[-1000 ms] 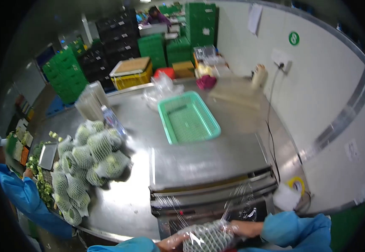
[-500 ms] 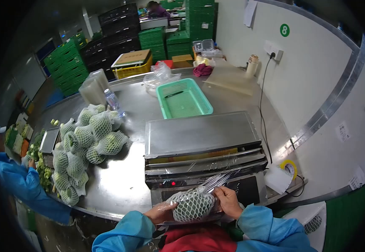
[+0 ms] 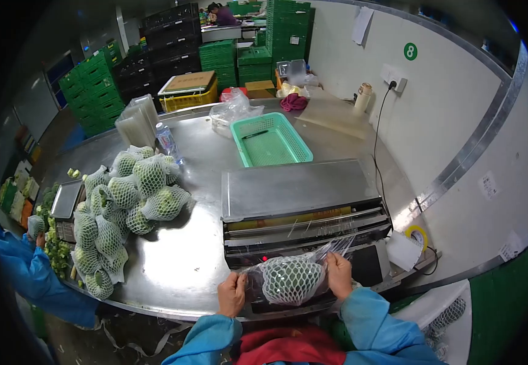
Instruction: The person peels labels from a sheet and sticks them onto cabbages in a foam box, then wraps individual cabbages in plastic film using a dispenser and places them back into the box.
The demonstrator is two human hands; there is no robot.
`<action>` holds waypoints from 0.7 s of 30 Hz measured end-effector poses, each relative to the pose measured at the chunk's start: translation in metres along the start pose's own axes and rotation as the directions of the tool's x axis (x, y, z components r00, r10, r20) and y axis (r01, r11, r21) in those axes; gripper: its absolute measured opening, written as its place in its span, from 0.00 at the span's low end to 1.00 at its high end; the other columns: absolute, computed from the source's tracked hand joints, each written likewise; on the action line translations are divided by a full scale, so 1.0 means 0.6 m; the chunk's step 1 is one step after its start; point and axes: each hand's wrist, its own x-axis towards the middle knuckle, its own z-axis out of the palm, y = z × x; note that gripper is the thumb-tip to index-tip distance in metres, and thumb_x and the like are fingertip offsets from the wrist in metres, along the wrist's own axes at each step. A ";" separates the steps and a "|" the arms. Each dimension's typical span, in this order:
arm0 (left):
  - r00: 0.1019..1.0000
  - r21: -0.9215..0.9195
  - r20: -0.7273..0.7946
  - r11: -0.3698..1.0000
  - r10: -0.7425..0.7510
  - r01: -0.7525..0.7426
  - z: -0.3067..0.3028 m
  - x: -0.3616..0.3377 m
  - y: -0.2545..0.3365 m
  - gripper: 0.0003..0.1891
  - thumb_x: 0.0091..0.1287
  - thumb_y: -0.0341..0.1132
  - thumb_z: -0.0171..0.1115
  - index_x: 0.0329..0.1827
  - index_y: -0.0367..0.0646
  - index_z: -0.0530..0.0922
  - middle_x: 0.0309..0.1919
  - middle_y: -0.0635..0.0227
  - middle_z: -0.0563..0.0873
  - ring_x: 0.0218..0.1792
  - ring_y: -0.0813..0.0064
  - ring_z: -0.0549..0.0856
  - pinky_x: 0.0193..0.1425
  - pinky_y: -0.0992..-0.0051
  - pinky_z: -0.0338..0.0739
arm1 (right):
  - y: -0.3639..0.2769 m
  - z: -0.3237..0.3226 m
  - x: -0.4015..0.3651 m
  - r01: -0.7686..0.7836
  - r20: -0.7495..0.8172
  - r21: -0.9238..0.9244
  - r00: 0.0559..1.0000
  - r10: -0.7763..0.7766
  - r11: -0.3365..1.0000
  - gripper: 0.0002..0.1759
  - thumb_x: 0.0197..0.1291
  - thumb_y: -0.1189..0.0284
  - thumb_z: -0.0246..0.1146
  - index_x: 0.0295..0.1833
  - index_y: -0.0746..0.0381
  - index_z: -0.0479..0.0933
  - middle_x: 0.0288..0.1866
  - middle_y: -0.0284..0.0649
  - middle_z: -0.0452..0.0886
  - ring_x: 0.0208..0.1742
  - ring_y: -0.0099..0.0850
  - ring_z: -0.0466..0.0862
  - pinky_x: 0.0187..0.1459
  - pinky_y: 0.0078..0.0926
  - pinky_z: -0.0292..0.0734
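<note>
A green vegetable in a white foam net (image 3: 292, 281) lies in front of me at the film wrapping machine (image 3: 300, 191), with clear cling film (image 3: 253, 281) over and around it. My left hand (image 3: 232, 294) is closed, pinching the film at the left of the bundle. On the other side my right hand (image 3: 339, 275) is closed on the film as well, which stretches from there up to the machine's bars. A red light shows on the machine's front.
Several netted vegetables (image 3: 121, 210) are piled at the left, beside a bottle (image 3: 165, 140). Behind the machine stands a green basket (image 3: 270, 141) with a pen in it. Yellow tape (image 3: 419, 236) and a power cord (image 3: 378, 152) are at the right. A person in blue sleeves (image 3: 39, 277) works at far left.
My left hand has moved off the vegetable and pulled film out to its left. The right hand has shifted right and slightly up, and the bundle sits a little higher and further right.
</note>
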 end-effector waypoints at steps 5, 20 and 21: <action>0.935 0.450 0.252 0.826 0.248 -0.340 0.037 0.012 -0.032 0.08 0.63 0.41 0.57 0.33 0.47 0.73 0.25 0.58 0.82 0.26 0.55 0.83 0.26 0.58 0.75 | 0.004 0.018 -0.014 0.009 0.152 -0.389 0.987 0.054 0.921 0.12 0.65 0.63 0.55 0.36 0.61 0.74 0.30 0.55 0.78 0.36 0.55 0.78 0.32 0.46 0.70; 0.685 -0.204 0.514 0.849 0.517 -0.488 -0.025 -0.043 0.053 0.12 0.52 0.31 0.63 0.41 0.43 0.77 0.28 0.57 0.81 0.29 0.53 0.82 0.32 0.62 0.76 | -0.032 0.034 -0.174 -0.793 0.959 0.235 0.282 -0.003 0.562 0.32 0.56 0.71 0.64 0.66 0.64 0.63 0.60 0.39 0.73 0.60 0.25 0.72 0.62 0.25 0.65; 0.644 -0.272 0.478 0.798 0.597 -0.537 -0.039 -0.048 0.066 0.07 0.54 0.29 0.63 0.35 0.42 0.77 0.23 0.58 0.78 0.24 0.56 0.81 0.27 0.64 0.74 | -0.026 0.035 -0.187 -0.818 0.971 0.206 0.240 -0.006 0.538 0.34 0.55 0.71 0.65 0.67 0.64 0.62 0.60 0.40 0.73 0.60 0.25 0.71 0.63 0.25 0.65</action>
